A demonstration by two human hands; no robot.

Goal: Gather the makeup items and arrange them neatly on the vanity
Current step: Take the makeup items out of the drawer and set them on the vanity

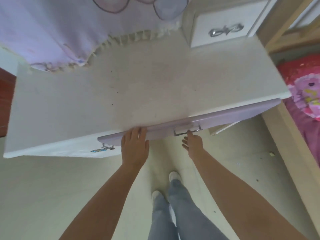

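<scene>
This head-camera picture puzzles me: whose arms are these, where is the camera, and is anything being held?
There is no machine here. A person wears a wide-angle camera on the head, looking forward and down, so you see their own arms, legs and shoes. In front stands a white vanity. A lilac cloth hangs over its back edge; no makeup items are in view. The left hand lies flat with straight fingers on the lilac drawer front. The right hand reaches a fingertip to the drawer's metal handle. Neither hand holds anything.
</scene>
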